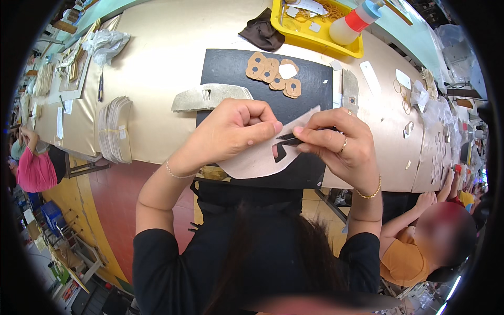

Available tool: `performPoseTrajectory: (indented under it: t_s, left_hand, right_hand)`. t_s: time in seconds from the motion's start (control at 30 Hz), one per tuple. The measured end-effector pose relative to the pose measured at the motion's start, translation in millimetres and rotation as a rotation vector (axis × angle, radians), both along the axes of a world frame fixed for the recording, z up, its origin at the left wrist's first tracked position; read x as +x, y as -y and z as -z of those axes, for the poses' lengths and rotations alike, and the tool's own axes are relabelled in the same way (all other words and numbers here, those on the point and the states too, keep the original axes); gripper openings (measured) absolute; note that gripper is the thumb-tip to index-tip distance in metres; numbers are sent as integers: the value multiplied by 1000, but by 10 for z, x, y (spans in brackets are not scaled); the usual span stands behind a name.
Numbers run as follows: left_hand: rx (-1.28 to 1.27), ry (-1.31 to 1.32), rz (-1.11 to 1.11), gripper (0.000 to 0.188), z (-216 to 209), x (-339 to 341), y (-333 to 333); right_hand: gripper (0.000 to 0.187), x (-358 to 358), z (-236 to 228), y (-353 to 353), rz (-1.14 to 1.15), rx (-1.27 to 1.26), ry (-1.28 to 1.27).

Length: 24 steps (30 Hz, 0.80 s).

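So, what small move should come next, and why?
Perhaps the right hand should ease the slim dark item along the rim of the cut-out in the pale panel: the item's end lies close to that cut-out, and the left hand grips the panel. Whether the item is a tool, I can't tell.

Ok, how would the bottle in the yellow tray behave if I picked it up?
The bottle looks like cloudy plastic, so it would probably give when squeezed. Its sides look rounded, so it might roll if laid down. Its fill level is unclear, so weight is uncertain.
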<state>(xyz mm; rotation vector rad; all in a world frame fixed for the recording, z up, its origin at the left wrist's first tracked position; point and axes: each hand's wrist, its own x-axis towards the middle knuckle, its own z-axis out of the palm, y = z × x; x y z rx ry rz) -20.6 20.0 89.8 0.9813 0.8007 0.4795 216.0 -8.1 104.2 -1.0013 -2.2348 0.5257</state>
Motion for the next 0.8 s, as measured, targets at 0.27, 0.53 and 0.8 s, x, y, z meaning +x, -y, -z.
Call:
performPoseTrajectory:
  t_s: [0.27, 0.53, 0.8]
  left_hand:
    - [52, -56, 119, 16, 52, -17, -59]
    - [27, -13, 123, 15, 37, -3, -70]
    - [29, -52, 150, 14, 61, 15, -76]
  right_hand:
    - [29, -25, 11, 2, -68, -41, -44]
    - [30, 1, 12, 13, -82, -27, -45]
    - [26, 24, 1, 28, -95, -32, -48]
